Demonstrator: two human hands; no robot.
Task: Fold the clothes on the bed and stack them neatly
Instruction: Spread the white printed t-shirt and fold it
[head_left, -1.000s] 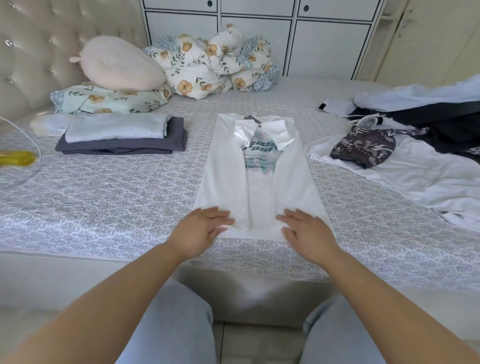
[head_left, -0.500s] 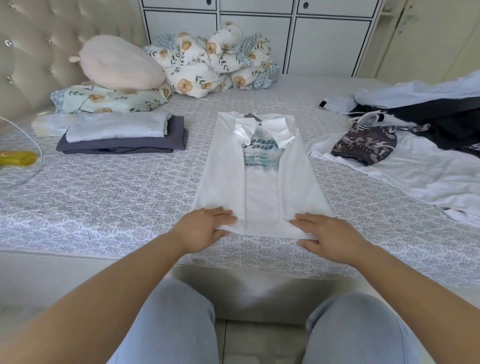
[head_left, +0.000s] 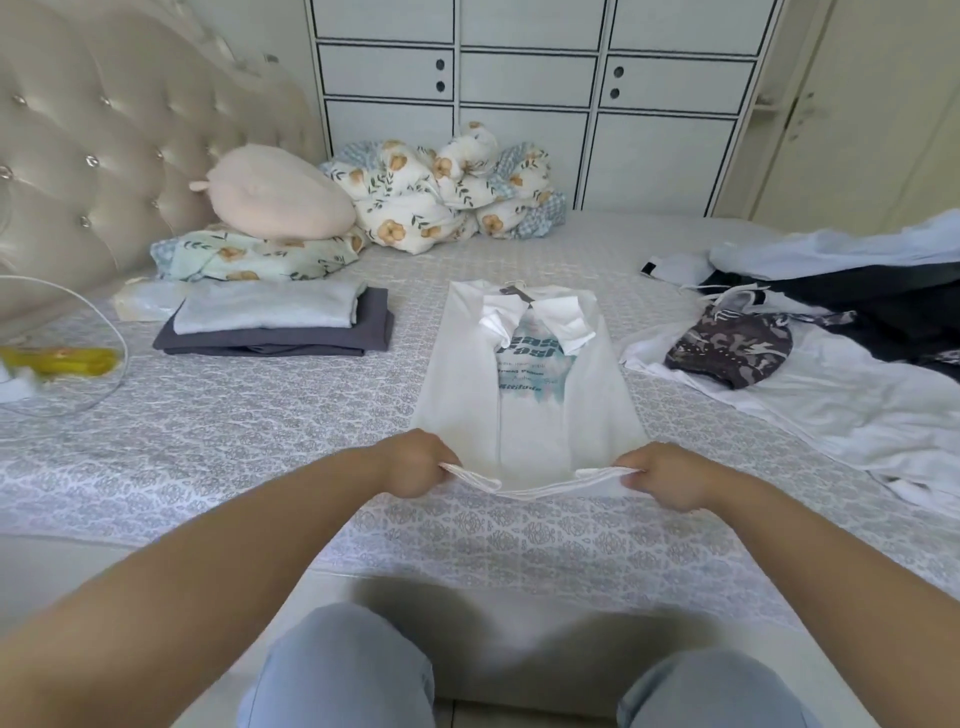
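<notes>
The fingers (head_left: 451, 467) of the left hand (head_left: 415, 467) and right hand (head_left: 670, 480) pinch the shirt's (head_left: 530, 415) bottom corners, lifted off the bed (head_left: 260, 431) mid-frame, likely to fold it upward. Its blue print is too blurry to read. The folded stack (head_left: 275, 325) waits upper left.

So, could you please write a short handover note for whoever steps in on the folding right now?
Left hand: pinches the near left corner of the white shirt, lifted off the bed.
Right hand: pinches the near right corner, same height.
Shirt: sides and sleeves already folded inward, print facing up, far end flat on the bed.
Done: folded stack, a light piece on a dark grey one, to the left.
Left: probably fold the hem up toward the collar, then move the shirt onto the stack. The unfolded pile on the right is untouched.
</notes>
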